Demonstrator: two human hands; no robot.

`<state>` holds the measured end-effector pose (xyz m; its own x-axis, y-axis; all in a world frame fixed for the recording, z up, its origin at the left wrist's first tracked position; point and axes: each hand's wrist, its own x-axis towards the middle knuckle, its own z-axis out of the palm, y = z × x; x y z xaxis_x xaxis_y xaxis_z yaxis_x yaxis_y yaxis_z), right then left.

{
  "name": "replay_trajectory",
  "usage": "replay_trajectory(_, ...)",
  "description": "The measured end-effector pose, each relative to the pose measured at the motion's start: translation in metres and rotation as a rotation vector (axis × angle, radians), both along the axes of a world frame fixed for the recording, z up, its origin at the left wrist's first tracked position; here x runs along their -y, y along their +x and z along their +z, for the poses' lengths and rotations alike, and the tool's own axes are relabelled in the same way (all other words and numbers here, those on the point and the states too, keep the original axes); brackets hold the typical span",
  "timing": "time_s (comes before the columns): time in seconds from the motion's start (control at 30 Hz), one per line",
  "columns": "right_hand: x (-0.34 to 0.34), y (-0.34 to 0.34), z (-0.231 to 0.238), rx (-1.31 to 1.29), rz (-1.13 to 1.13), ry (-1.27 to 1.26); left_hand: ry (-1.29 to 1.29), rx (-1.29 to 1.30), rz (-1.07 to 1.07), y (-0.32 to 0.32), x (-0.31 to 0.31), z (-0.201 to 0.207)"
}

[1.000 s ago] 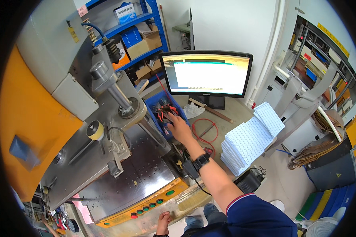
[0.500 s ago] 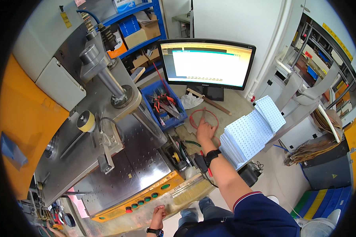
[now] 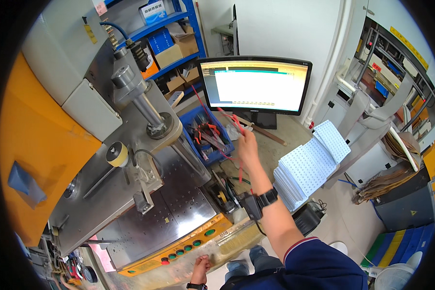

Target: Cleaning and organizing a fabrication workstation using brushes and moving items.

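R hand (image 3: 248, 147) pinches a red wire (image 3: 225, 116) aloft; L hand (image 3: 199, 267) rests on the press's front edge, fingers curled on nothing I can see.
Head view: wire's long axis runs up-left from my R hand over the blue bin (image 3: 208, 137), in front of the monitor (image 3: 256, 87); L hand is well apart, low.

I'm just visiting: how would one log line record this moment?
right hand: lifts red wires | left hand: on press front edge
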<state>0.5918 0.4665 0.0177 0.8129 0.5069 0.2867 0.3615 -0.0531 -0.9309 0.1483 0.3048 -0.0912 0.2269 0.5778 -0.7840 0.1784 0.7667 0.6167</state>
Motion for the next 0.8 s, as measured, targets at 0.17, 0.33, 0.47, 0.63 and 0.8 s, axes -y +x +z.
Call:
replay_trajectory(0.17, -0.098, 0.022, 0.015, -0.497, 0.316, 0.181, -0.002, -0.006, -0.017, 0.014, -0.001, 0.02)
replay_trajectory(0.33, -0.131, 0.02, -0.022, 0.292, -0.051, -0.355, 0.195, 0.151, -0.023, 0.023, 0.006, 0.036)
replay_trajectory(0.47, -0.108, 0.031, -0.061, 0.231, -0.255, -0.202, 0.19, 0.08, -0.027, 0.017, 0.01, 0.024)
replay_trajectory(0.63, -0.065, 0.05, -0.133, 0.076, -0.142, -0.556, 0.085, 0.093, -0.018, 0.023, 0.001, 0.025)
replay_trajectory(0.8, -0.063, 0.059, -0.139, 0.366, -0.033, -0.71, 0.146, 0.054, -0.022, 0.024, 0.003, 0.023)
